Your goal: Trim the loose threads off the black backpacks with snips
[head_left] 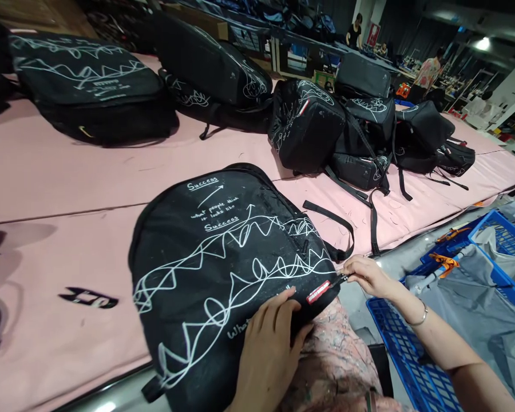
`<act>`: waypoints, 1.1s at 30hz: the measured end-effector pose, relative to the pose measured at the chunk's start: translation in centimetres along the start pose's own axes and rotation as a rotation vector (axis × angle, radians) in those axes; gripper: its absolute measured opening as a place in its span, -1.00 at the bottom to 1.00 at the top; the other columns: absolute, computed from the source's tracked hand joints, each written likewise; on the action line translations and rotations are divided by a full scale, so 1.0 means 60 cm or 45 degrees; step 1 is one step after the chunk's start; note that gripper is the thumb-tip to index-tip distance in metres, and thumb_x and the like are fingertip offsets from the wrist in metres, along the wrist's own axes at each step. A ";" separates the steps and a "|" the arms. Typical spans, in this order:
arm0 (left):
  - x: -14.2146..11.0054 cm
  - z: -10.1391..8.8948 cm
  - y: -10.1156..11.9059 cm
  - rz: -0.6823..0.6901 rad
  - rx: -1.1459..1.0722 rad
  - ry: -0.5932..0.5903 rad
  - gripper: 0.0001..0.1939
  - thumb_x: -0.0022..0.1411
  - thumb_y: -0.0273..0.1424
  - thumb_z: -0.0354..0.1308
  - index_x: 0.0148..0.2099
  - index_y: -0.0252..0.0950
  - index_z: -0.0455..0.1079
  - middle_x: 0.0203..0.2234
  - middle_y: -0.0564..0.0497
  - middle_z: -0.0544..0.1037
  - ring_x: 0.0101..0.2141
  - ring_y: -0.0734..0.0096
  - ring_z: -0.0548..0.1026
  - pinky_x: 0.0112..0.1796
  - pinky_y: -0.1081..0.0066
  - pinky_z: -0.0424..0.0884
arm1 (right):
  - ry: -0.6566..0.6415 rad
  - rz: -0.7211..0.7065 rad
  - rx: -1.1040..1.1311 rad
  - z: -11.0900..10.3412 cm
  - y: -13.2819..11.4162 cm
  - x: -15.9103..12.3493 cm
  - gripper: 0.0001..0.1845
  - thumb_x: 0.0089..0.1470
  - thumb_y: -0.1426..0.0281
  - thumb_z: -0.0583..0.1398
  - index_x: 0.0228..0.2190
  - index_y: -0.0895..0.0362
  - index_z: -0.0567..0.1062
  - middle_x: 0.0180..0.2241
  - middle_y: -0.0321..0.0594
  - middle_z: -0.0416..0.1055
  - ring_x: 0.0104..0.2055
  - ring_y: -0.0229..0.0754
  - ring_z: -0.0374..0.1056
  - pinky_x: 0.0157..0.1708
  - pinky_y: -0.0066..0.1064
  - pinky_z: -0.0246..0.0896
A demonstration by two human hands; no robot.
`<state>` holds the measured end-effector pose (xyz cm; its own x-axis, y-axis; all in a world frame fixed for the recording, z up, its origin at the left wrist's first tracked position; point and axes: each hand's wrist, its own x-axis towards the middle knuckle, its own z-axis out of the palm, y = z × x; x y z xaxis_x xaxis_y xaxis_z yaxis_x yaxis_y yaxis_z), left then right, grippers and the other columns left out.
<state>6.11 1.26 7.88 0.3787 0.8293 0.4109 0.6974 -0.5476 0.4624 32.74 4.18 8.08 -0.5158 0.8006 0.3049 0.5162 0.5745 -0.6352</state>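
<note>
A black backpack (pixel 223 257) with white scribbled lines and handwritten words such as "Success" lies in front of me, over the table edge and against my lap. My left hand (pixel 270 337) rests flat on its lower part, fingers stretched out and holding nothing. At the right corner, my right hand (pixel 367 276) pinches a small dark slender tool (pixel 340 279) whose kind I cannot make out. The tool's tip is close beside the red label (pixel 318 292) with white letters. On the table to the left lies a small black pointed item (pixel 88 298) with white marks, resembling thread snips.
The pink-covered table (pixel 68 189) bears more black backpacks: one at the back left (pixel 94 86) and several piled behind and to the right (pixel 309 131). Blue plastic crates (pixel 395 337) with grey fabric stand at my right. Other people (pixel 429 71) are in the distance.
</note>
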 end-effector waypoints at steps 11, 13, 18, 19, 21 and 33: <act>-0.004 0.001 0.000 0.031 0.034 0.006 -0.78 0.11 -0.33 0.08 -0.19 -0.27 0.21 -0.10 -0.10 0.39 -0.13 0.18 0.35 -0.19 0.21 0.29 | -0.054 -0.071 -0.106 -0.005 -0.001 0.004 -0.82 0.14 0.45 0.03 -0.20 0.13 0.35 -0.29 -0.08 0.36 -0.21 -0.16 0.26 -0.23 -0.31 0.18; -0.005 0.002 0.000 0.026 0.034 -0.001 -0.79 0.10 -0.36 0.09 -0.19 -0.27 0.21 -0.09 -0.10 0.39 -0.12 0.18 0.34 -0.19 0.21 0.29 | -0.023 -0.076 -0.113 -0.004 0.000 0.002 -0.83 0.14 0.45 0.03 -0.22 0.12 0.36 -0.30 -0.10 0.37 -0.22 -0.17 0.26 -0.25 -0.32 0.17; -0.002 0.002 0.000 0.037 0.047 0.003 -0.78 0.07 -0.41 0.11 -0.19 -0.27 0.21 -0.10 -0.08 0.38 -0.13 0.19 0.33 -0.19 0.22 0.28 | 0.029 -0.072 -0.128 -0.005 0.002 -0.005 -0.84 0.15 0.44 0.03 -0.20 0.15 0.33 -0.30 -0.11 0.36 -0.23 -0.19 0.27 -0.25 -0.35 0.20; -0.002 0.002 0.000 0.040 0.051 0.006 -0.78 0.07 -0.42 0.10 -0.19 -0.27 0.21 -0.10 -0.08 0.38 -0.13 0.19 0.33 -0.19 0.22 0.28 | 0.024 -0.062 -0.127 -0.007 0.003 -0.005 -0.83 0.15 0.43 0.04 -0.20 0.16 0.33 -0.30 -0.11 0.36 -0.22 -0.19 0.27 -0.25 -0.35 0.20; -0.001 0.002 0.000 0.044 0.060 0.017 -0.78 0.08 -0.42 0.10 -0.19 -0.28 0.20 -0.10 -0.08 0.38 -0.13 0.19 0.32 -0.19 0.22 0.28 | -0.007 -0.052 -0.121 -0.010 0.004 -0.004 -0.83 0.16 0.43 0.04 -0.19 0.17 0.32 -0.29 -0.11 0.36 -0.22 -0.20 0.26 -0.24 -0.35 0.21; -0.005 0.002 0.000 0.054 0.058 0.031 -0.77 0.08 -0.41 0.10 -0.18 -0.28 0.20 -0.10 -0.09 0.37 -0.12 0.18 0.31 -0.19 0.23 0.26 | -0.167 -0.070 -0.109 -0.027 0.001 0.011 -0.81 0.18 0.39 0.00 -0.19 0.18 0.32 -0.27 -0.09 0.35 -0.20 -0.19 0.25 -0.22 -0.34 0.19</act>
<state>6.09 1.03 7.69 0.3938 0.8023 0.4486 0.7083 -0.5759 0.4083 33.51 5.00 9.40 -0.6268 0.7416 0.2390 0.5379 0.6338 -0.5558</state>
